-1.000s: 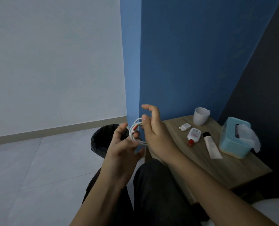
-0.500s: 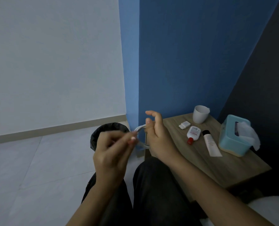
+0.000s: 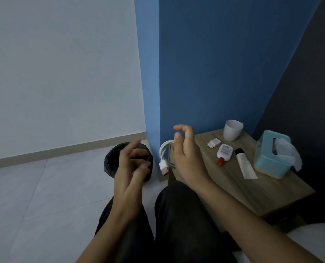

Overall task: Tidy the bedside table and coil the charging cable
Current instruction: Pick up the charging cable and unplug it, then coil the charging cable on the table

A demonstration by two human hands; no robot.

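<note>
Head view: right hand (image 3: 186,158) holds coiled charging cable (image 3: 164,158); left hand (image 3: 131,164) empty

Cup (image 3: 233,130) behind bottle (image 3: 224,153) on table (image 3: 271,188)

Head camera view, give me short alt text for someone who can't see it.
A person's right hand holds a coiled white charging cable beside a wooden bedside table; the left hand is off it, empty.
</note>
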